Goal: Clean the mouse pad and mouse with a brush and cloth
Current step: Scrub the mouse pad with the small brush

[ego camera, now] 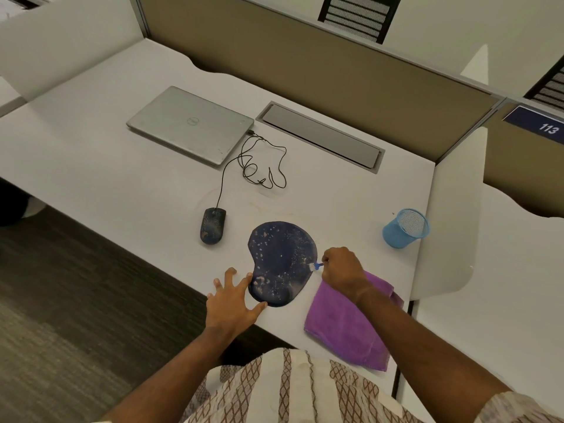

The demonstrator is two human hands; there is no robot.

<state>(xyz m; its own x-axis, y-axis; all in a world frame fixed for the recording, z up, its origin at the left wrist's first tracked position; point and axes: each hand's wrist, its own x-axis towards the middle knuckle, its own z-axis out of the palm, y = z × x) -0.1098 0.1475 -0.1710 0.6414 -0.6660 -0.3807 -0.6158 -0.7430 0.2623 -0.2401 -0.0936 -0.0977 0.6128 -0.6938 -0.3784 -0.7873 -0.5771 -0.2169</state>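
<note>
Mostly, brush within right hand fingers

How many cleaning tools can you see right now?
2. A small blue brush in the right hand, bristles at the right edge of the mouse pad; a purple cloth lying on the desk under that forearm. The blue mesh cup could hide more.

You have before you: white desk, centre; tan partition, upper middle; grey carpet, lower left; black slatted chair back, top (a second at the right edge); blue plate "113", right.
</note>
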